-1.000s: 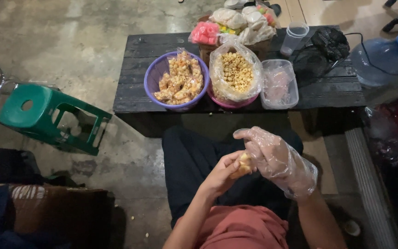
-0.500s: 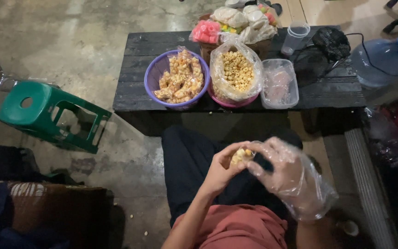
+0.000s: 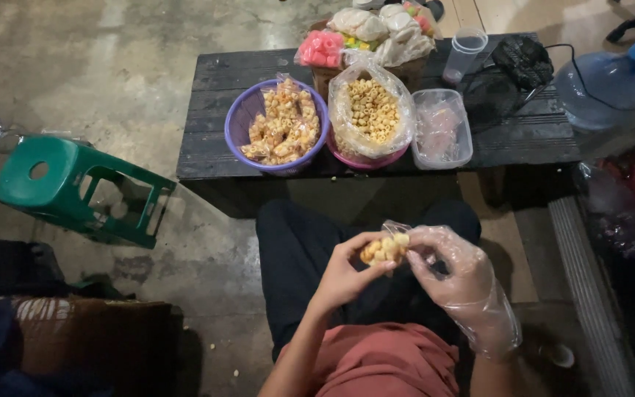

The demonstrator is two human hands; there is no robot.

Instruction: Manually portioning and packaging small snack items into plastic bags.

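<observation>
Now held between both hands over lap: small snack bag [image 3: 385,248], raised slightly versus half a second ago. Left hand [image 3: 347,273] pinching bag underside; gloved right hand [image 3: 456,266] gripping its top, fingers more curled than before.

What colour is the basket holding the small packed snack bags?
Purple basket, seen clearly in the head view, on the dark table.

We find the dark slatted wooden table [image 3: 207,151] crowded: purple plastic basket [image 3: 238,121], clear lidded tub [image 3: 441,129]; left end bare.
</observation>
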